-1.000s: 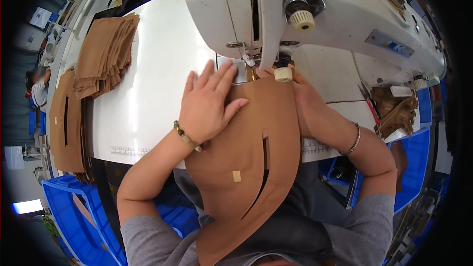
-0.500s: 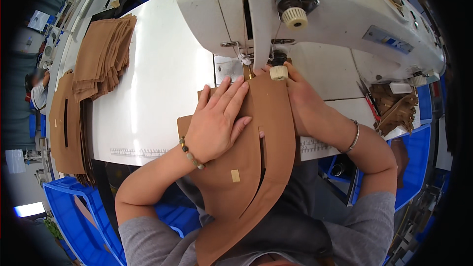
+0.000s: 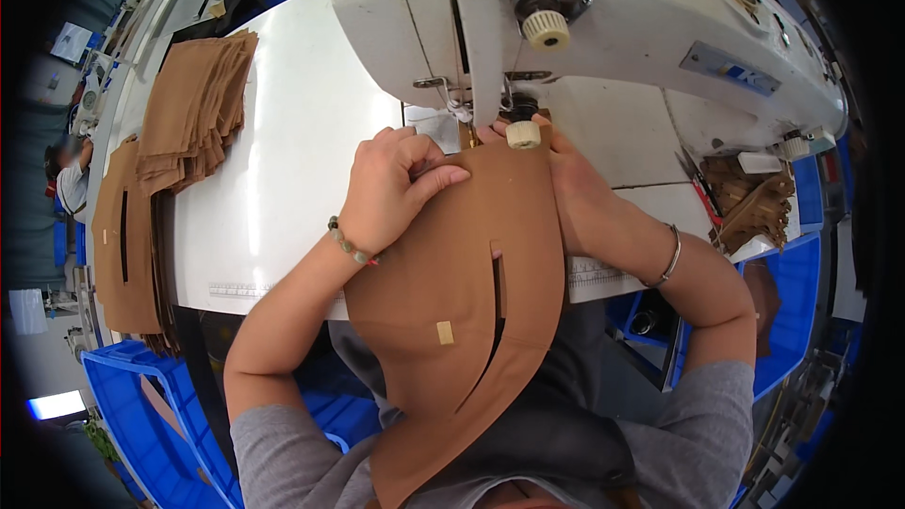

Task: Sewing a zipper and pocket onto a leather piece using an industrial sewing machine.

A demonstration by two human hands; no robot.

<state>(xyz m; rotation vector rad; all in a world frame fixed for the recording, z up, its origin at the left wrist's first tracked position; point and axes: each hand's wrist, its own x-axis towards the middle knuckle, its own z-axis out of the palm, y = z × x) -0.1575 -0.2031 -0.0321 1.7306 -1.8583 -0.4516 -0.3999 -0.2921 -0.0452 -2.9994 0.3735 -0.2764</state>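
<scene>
A brown fabric panel (image 3: pixel 429 273) with a long curved slit and a small pale tag (image 3: pixel 445 333) hangs from the sewing machine's (image 3: pixel 603 9) needle area over the table edge to my lap. My left hand (image 3: pixel 391 179) pinches the panel's upper left edge between thumb and curled fingers. My right hand (image 3: pixel 586 193) grips the upper right edge beside the presser foot. Its fingertips reach behind the panel close to the needle, partly hidden by the fabric and a cream knob (image 3: pixel 523 135).
Brown fabric pieces are stacked at the left (image 3: pixel 193 104), with slit panels (image 3: pixel 132 236) beside them. On the right lie red-handled scissors (image 3: pixel 702 190) and a heap of brown scraps (image 3: pixel 749 203). Blue bins (image 3: pixel 141 405) stand below the white table (image 3: pixel 283 132). Another person (image 3: pixel 71 174) sits far left.
My left hand has gone from lying flat on the panel to pinching its upper left edge, moving up and left. The panel's left edge is now folded or lifted. My right hand has barely shifted.
</scene>
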